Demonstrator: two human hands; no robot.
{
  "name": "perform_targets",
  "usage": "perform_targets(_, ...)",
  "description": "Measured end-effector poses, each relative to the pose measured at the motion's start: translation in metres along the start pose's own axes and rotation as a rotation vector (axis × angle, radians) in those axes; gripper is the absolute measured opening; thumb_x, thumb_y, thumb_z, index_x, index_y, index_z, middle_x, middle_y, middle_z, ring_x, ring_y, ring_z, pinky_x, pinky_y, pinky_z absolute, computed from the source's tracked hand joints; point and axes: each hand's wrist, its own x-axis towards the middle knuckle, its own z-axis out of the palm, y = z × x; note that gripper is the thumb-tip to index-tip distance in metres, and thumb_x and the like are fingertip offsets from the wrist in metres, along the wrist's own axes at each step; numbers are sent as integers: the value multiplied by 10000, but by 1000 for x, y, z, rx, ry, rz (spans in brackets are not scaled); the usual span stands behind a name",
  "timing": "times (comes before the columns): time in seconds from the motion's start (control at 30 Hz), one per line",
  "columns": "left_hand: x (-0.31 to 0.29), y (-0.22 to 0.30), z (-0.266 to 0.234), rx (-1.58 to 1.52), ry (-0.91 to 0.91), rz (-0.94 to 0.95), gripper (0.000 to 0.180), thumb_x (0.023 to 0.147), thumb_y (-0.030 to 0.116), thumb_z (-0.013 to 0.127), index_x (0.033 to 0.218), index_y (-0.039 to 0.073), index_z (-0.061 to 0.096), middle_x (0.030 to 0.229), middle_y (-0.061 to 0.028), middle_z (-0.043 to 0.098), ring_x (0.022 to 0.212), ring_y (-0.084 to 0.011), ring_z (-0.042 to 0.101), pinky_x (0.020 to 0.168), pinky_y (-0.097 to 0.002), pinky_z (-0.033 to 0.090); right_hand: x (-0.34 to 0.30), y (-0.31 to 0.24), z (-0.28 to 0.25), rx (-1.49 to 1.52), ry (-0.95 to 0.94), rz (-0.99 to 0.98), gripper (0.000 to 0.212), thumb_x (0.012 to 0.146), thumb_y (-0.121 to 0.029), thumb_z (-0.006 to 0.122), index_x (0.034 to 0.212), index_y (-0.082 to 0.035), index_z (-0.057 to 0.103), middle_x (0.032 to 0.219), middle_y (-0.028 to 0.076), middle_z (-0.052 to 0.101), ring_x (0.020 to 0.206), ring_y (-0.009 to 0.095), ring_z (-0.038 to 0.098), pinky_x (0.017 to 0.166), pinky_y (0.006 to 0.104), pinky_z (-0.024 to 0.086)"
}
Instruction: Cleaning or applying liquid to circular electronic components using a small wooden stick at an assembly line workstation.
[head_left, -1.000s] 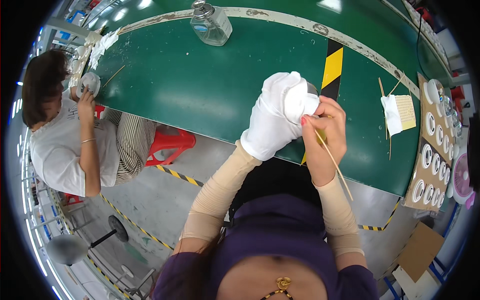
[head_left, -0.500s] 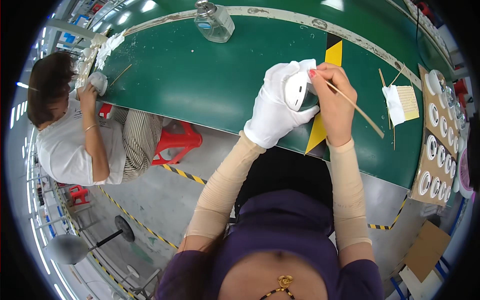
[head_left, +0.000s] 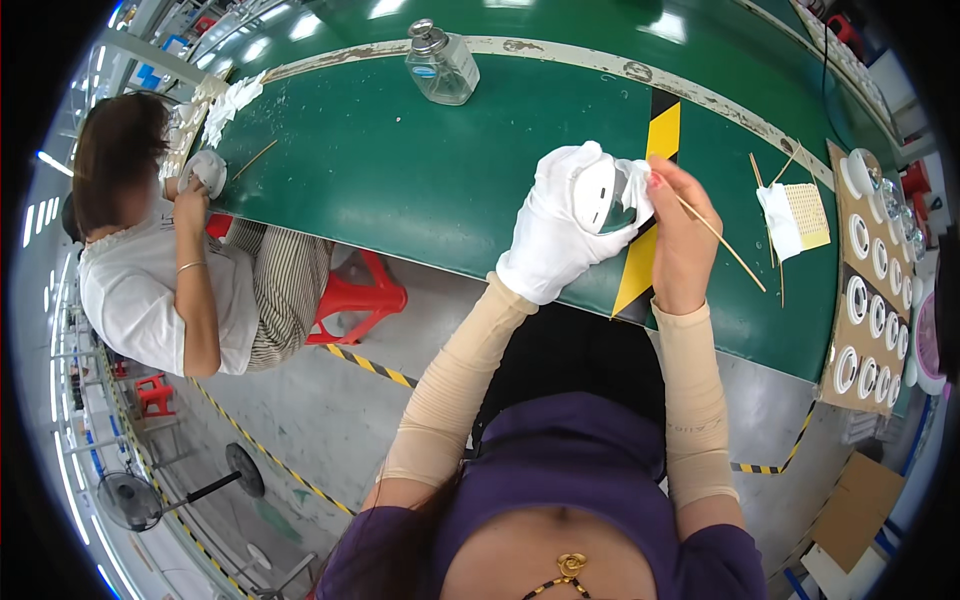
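Note:
My left hand, in a white glove, is wrapped around a round part with a white face and a clear dome. Two small dark slots show in the white face. At the dome's right edge, my bare right hand pinches a thin wooden stick and a bit of white cloth. The cloth lies against the dome. The stick slants down to the right from my fingers; its upper end is hidden.
On the green table stands a glass pump bottle. Sticks and a white cloth lie by a yellow perforated pad. Farther right, a cardboard tray holds white rings. A co-worker sits at the left.
My right hand has brought the cloth from the part's top edge down over the clear dome. The held part has turned slightly. The co-worker's hands have shifted around a white piece.

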Motion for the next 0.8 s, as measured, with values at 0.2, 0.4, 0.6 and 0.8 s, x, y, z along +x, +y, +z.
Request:
perform_targets(0.2,-1,-1,-3,31,-23,-10,837,612,184,859,1301,49,402,1250,-142,450,1128,-280,519,951,-367,454,-8,-4,-6,-658,-184,-363,40,818,-3,679,845,25,672,884,57,639,819,131,581,778,240,456)
perform_targets(0.4,0,-6,0,54,44,111,762,661,203,813,1293,76,407,1231,-182,484,1103,-362,543,891,-409,485,-1,-2,7,-673,-180,-544,92,753,43,704,829,7,668,798,86,611,771,203,573,850,355,485)
perform_targets(0.6,0,-7,-1,-38,22,57,746,666,183,803,1288,72,408,1201,-188,510,1097,-360,547,898,-405,480,-18,1,1,-770,-207,-639,69,772,15,697,820,11,648,788,97,603,765,229,569,896,398,475)
perform_targets(0.8,4,-5,-2,51,47,166,746,666,190,808,1285,72,410,1222,-182,494,1108,-354,537,913,-404,471,-4,4,6,-711,-150,-664,78,760,13,701,813,-25,658,781,99,588,735,248,540,685,349,435)
